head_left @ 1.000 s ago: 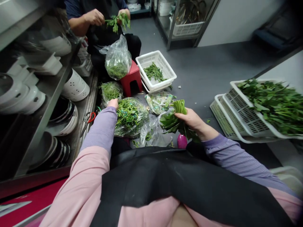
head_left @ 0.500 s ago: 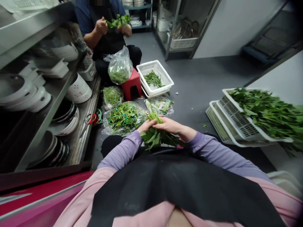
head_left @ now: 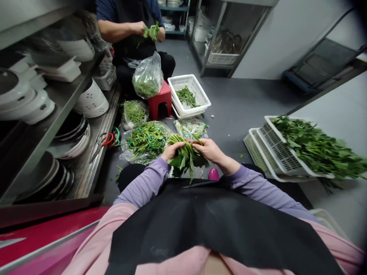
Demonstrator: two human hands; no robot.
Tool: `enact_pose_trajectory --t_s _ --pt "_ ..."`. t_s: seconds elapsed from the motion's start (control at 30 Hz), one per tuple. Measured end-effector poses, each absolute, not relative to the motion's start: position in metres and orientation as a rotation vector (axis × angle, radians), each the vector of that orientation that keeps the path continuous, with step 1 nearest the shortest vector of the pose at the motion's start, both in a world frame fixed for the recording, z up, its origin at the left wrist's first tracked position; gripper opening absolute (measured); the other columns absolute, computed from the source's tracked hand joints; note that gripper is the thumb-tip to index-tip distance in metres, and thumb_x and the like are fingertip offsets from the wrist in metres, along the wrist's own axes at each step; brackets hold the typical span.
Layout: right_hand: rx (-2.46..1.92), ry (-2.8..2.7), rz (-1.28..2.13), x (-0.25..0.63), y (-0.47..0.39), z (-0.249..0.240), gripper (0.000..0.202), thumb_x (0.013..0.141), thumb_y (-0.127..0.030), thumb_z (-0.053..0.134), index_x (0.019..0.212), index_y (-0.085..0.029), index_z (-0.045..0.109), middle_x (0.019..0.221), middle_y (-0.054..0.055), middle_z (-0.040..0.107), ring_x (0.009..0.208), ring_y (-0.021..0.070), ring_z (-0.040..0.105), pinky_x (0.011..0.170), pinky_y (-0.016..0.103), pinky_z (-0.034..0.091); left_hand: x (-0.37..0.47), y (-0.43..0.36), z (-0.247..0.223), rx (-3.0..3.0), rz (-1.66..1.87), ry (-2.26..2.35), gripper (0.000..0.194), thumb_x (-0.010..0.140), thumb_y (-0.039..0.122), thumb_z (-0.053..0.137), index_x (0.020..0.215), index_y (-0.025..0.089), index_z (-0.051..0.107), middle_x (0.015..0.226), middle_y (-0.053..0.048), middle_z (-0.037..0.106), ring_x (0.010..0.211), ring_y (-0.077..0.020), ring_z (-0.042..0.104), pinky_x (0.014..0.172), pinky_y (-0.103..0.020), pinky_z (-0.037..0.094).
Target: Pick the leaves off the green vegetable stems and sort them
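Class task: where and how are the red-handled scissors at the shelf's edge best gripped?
Probably by the red handles, coming from the floor side: their loops lie at the edge of the shelf, while the blades point back over it.

The bunch of leafy greens (head_left: pixel 185 156) has light green stems (head_left: pixel 176 138) uppermost, broad dark leaves (head_left: pixel 181 162) drooping below. It is held between the left hand (head_left: pixel 172 151) and right hand (head_left: pixel 211 151).

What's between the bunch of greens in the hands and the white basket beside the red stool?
In the head view, a plastic bag of greens lies between bunch and basket.
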State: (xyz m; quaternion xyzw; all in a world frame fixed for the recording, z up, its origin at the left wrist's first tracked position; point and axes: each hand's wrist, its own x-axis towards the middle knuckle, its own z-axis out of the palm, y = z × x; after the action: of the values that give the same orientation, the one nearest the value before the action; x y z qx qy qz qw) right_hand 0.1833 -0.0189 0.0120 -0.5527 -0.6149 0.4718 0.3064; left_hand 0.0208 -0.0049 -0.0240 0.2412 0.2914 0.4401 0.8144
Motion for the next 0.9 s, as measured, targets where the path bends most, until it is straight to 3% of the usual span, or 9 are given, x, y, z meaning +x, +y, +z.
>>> enact_pose_trajectory --t_s 0.13,0.27,0.4,0.63,0.73,0.9 --pt "-1.270 -1.253 1.637 0.177 -0.017 -0.001 0.037 0.073 -0.051 0.059 0.076 -0.014 0.054 0.052 -0.007 0.037 0.043 0.0037 0.030 0.043 0.020 0.023 0.017 -0.004 -0.024 0.426 0.858 0.632 0.016 0.064 0.019 0.060 0.077 0.011 0.063 0.073 -0.007 0.068 0.065 -0.0162 0.063 0.068 -0.029 0.049" --pt "-1.210 -1.152 1.786 0.176 -0.011 -0.001 0.039 0.071 -0.051 0.062 0.075 -0.014 0.051 0.056 -0.006 0.037 0.044 0.0024 0.030 0.043 0.019 0.022 0.016 -0.005 -0.024 0.363 0.808 0.693 0.017 0.066 0.019 0.056 0.076 0.009 0.064 0.068 -0.007 0.067 0.065 -0.0162 0.063 0.068 -0.029 0.048" --pt "-1.224 -1.210 1.900 0.185 -0.006 0.012 0.038 0.072 -0.050 0.063 0.076 -0.014 0.050 0.052 -0.008 0.027 0.043 0.0023 0.023 0.041 0.018 0.018 0.014 -0.004 -0.019 0.456 0.838 0.819 0.008 0.061 0.017 0.062 0.065 0.010 0.062 0.056 -0.003 0.061 0.053 -0.0128 0.058 0.055 -0.025 0.045" --pt "-1.322 -1.220 2.307 0.182 -0.005 0.023 0.034 0.070 -0.039 0.068 0.081 -0.019 0.042 0.052 -0.010 0.026 0.038 0.0004 0.018 0.036 0.014 0.010 0.021 -0.012 -0.013 0.602 0.974 0.854 0.028 0.052 0.024 0.077 0.073 0.010 0.066 0.060 -0.002 0.063 0.054 -0.0121 0.057 0.056 -0.025 0.045" --pt "-1.260 -1.194 2.362 0.179 -0.004 0.020 0.032 0.072 -0.038 0.066 0.081 -0.019 0.042 0.054 -0.008 0.037 0.037 0.0010 0.026 0.034 0.014 0.016 0.019 -0.012 -0.012 0.603 1.018 0.942 0.022 0.052 0.025 0.076 0.061 0.010 0.063 0.054 -0.002 0.061 0.050 -0.0121 0.056 0.054 -0.026 0.045" --pt "-1.288 -1.340 1.978 0.176 -0.002 0.013 0.022 0.072 -0.030 0.066 0.083 -0.016 0.052 0.065 -0.001 0.058 0.051 0.0072 0.053 0.046 0.019 0.043 0.013 -0.008 -0.011 0.692 1.018 1.016 0.016 0.052 0.021 0.073 0.056 0.010 0.062 0.051 -0.002 0.059 0.045 -0.0111 0.053 0.048 -0.025 0.042"
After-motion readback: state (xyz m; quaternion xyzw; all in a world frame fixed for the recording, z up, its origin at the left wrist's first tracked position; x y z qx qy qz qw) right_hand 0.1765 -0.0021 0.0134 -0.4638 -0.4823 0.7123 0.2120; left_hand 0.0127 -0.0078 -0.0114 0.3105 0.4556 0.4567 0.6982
